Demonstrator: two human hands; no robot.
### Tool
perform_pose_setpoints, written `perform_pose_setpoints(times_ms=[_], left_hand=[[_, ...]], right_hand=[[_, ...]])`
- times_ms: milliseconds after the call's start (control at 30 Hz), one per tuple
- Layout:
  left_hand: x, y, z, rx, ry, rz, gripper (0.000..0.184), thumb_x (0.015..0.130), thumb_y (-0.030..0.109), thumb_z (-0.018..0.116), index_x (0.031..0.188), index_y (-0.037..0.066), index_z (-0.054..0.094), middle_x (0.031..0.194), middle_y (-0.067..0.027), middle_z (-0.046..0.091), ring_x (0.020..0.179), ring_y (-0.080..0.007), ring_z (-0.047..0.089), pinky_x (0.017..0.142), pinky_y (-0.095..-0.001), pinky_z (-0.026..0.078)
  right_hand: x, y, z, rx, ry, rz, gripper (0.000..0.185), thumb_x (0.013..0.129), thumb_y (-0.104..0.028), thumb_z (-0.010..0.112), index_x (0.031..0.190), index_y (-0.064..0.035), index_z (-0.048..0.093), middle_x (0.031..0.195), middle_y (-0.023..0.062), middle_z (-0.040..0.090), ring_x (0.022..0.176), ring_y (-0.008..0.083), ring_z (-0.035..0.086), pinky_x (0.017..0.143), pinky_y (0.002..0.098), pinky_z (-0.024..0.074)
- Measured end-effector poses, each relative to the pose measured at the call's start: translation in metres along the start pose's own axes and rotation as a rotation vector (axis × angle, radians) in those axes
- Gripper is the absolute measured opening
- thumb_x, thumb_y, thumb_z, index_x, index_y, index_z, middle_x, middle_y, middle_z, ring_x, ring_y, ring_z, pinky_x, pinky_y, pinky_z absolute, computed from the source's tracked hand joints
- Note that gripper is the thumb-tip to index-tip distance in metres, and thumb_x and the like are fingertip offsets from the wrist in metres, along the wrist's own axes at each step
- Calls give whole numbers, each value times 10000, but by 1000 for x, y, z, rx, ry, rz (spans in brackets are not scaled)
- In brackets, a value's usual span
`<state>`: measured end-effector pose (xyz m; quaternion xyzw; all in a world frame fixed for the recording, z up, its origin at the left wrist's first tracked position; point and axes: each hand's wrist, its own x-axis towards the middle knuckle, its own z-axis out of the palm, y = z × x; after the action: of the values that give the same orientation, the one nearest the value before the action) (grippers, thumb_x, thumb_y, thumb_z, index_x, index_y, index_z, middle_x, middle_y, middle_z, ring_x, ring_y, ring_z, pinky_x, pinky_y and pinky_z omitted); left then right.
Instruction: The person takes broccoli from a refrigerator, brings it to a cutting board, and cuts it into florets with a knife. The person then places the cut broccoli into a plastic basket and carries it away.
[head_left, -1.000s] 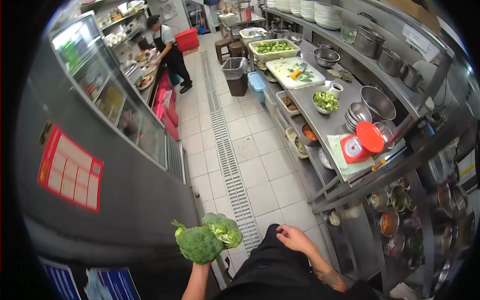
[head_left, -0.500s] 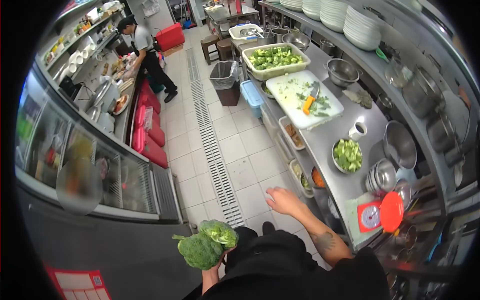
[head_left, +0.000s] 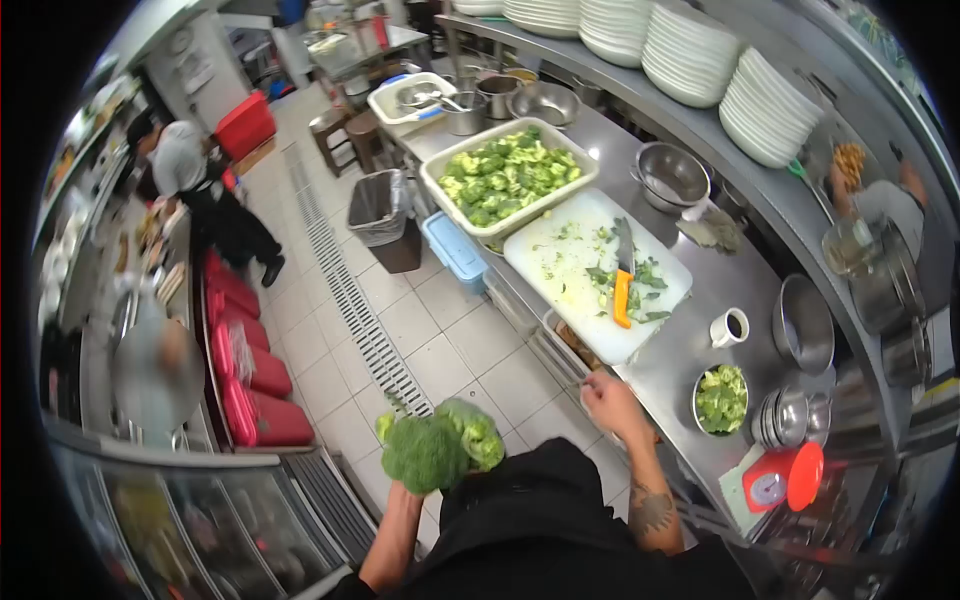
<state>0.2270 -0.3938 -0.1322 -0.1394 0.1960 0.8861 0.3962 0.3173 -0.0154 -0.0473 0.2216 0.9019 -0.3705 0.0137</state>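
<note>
Two large heads of broccoli (head_left: 428, 452) are in my left hand (head_left: 404, 500), low in front of my body. The florets hide most of its fingers, which grip from underneath. My right hand (head_left: 612, 404) is beside the counter's near edge, with its fingers loosely curled and nothing visible in them. Just beyond it lies a white cutting board (head_left: 560, 270) with green scraps. An orange-handled knife (head_left: 623, 290) rests on the board. Behind the board stands a cream tub (head_left: 436, 190) of cut broccoli (head_left: 515, 172).
On the steel counter are a bowl of green pieces (head_left: 722, 400), a white cup (head_left: 729, 327), metal bowls (head_left: 672, 178) and a red scale (head_left: 768, 488). Plates (head_left: 690, 55) fill the shelf above. A trash bin (head_left: 385, 225) and floor drain (head_left: 340, 270) lie left. A co-worker (head_left: 200, 180) stands farther off.
My view has moved forward and turned toward the counter. My right hand has come closer to the counter edge, its fingers curling in. The broccoli remains in my left hand.
</note>
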Motion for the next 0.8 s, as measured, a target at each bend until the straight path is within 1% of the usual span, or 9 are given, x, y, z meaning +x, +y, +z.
perform_pose_setpoints(times_ms=[67,167,233,267,433,500,700,767,800], left_hand=[[55,27,-5,124,-22,-150,542,991,475,513,1365,83,525,1349,-137,580,1251,-361,558,1007,-688,450],[124,62,83,220,-41,-210,511,993,451,530,1354,89,526,1343,-133,583,1234,-355,568,959,-708,472],[152,73,146,144,-192,-400,486,996,450,526,1348,116,531,1357,-132,575,1234,-371,564,930,-759,451],[180,74,141,187,-155,-430,468,988,460,536,1335,146,544,1365,-118,574,1243,-390,552,928,-802,407],[250,46,183,57,-224,-545,536,1001,527,444,1393,173,534,1461,-115,512,1313,-422,497,947,-805,381],[283,35,198,12,-271,-560,572,1003,549,416,1414,163,516,1470,-115,506,1313,-429,495,952,-816,362],[386,16,256,260,-326,-767,540,1015,519,412,1403,162,527,1430,-119,547,1291,-433,516,925,-811,387],[417,11,275,495,-254,-655,528,1021,504,405,1403,160,526,1428,-113,551,1282,-439,523,895,-815,400],[430,9,284,616,-326,-650,551,986,563,439,1392,203,535,1427,-84,546,1288,-398,521,903,-832,380]], right_hand=[[7,5,-14,40,130,142,297,895,-228,628,1094,-10,658,914,230,707,875,401,680,783,478,531],[39,7,-30,62,243,243,278,894,-210,634,1072,1,663,905,232,704,836,403,680,766,472,535],[64,17,-36,31,288,220,271,893,-192,639,1078,5,661,873,225,699,806,407,674,757,480,532],[80,24,-38,20,257,257,299,891,-175,650,1135,-3,644,943,233,680,865,409,664,768,483,530],[161,48,-25,-153,409,249,426,878,-176,679,1258,-37,546,1107,232,591,1011,427,611,810,512,533],[189,55,-22,-264,386,416,477,861,-197,706,1270,-45,515,1111,207,586,1005,427,616,803,539,535],[223,73,-20,-242,439,529,576,798,-191,740,1266,-40,441,1078,251,592,1021,425,623,825,547,537],[230,71,-20,-150,360,570,579,785,-185,739,1243,-22,425,1063,257,612,991,452,633,834,543,529],[226,71,-23,-62,408,534,570,783,-184,728,1218,-7,406,1034,276,641,954,478,637,831,535,517]])
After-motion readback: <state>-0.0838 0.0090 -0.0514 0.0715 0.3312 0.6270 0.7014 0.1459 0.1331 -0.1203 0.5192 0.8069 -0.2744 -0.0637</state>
